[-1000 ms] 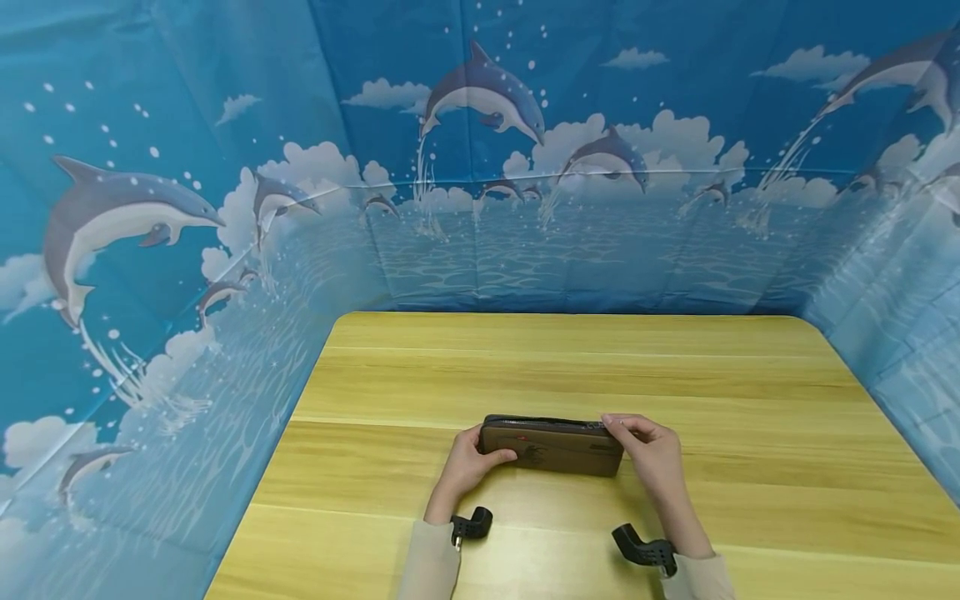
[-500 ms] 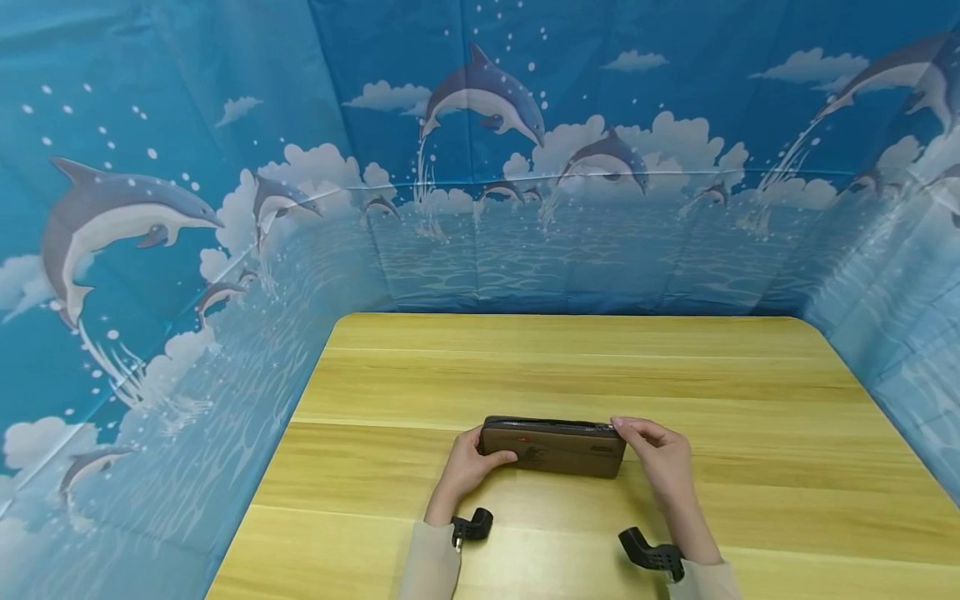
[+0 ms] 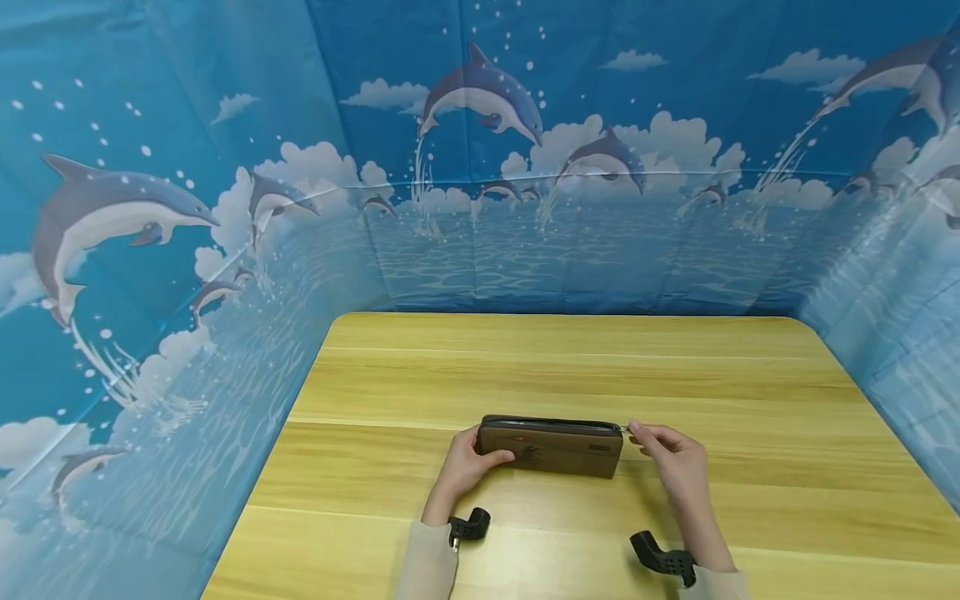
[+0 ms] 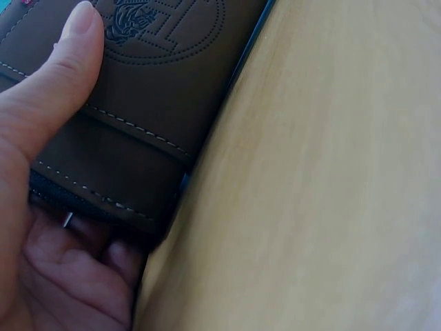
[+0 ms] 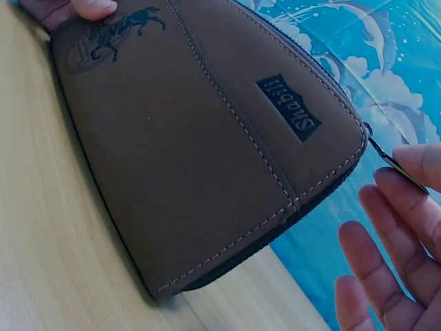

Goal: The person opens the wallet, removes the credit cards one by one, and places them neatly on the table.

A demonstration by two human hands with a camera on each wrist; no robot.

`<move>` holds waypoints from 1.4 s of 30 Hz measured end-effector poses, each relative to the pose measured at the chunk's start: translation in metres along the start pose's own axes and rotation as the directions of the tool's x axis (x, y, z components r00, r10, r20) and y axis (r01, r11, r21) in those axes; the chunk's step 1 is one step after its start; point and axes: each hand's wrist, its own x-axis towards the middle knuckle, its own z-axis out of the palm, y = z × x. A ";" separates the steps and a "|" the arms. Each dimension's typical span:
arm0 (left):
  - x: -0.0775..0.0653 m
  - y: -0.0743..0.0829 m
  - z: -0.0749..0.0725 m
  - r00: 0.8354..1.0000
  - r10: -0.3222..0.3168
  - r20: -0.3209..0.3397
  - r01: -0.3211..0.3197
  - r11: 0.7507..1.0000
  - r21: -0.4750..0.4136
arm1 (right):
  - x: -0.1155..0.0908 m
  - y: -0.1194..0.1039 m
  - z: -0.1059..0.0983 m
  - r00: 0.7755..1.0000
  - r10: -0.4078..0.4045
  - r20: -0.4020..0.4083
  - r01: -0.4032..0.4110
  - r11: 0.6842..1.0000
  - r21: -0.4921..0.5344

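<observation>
A brown zip-around wallet [image 3: 558, 448] stands on its long edge on the table, its zipped edge facing up and partly unzipped. My left hand [image 3: 463, 467] grips its left end, thumb across the front and fingers behind. In the left wrist view the thumb lies beside a stamped emblem [image 4: 131, 21]. At the upper right corner my right hand [image 3: 675, 467] pinches the zipper pull [image 5: 400, 165] between thumb and index finger, the other fingers loosely bent. The right wrist view shows a dark label [image 5: 289, 109] near that corner.
The wallet is on a yellow wood-grain table [image 3: 570, 367]. A blue dolphin-printed curtain [image 3: 525, 242] hangs around its back and sides. Black camera mounts [image 3: 469, 525] sit on both wrists, over light sleeves.
My right hand has moved right along the top edge, drawing the zipper pull to the wallet's right corner. The top zip has come open behind it; my left hand stays in place.
</observation>
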 end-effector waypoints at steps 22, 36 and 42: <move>-0.005 0.035 -0.001 1.000 -0.016 0.018 0.016 1.000 -0.021 | -0.003 0.017 -0.001 0.981 0.001 0.192 0.001 1.000 -0.010; -0.004 0.038 -0.002 0.999 -0.043 0.016 0.043 0.999 -0.016 | -0.007 0.035 -0.003 0.988 0.057 0.145 -0.040 0.992 -0.116; -0.004 0.037 -0.001 0.999 -0.047 0.007 0.047 0.999 -0.020 | -0.008 0.039 -0.003 0.987 0.084 0.134 -0.062 0.985 -0.162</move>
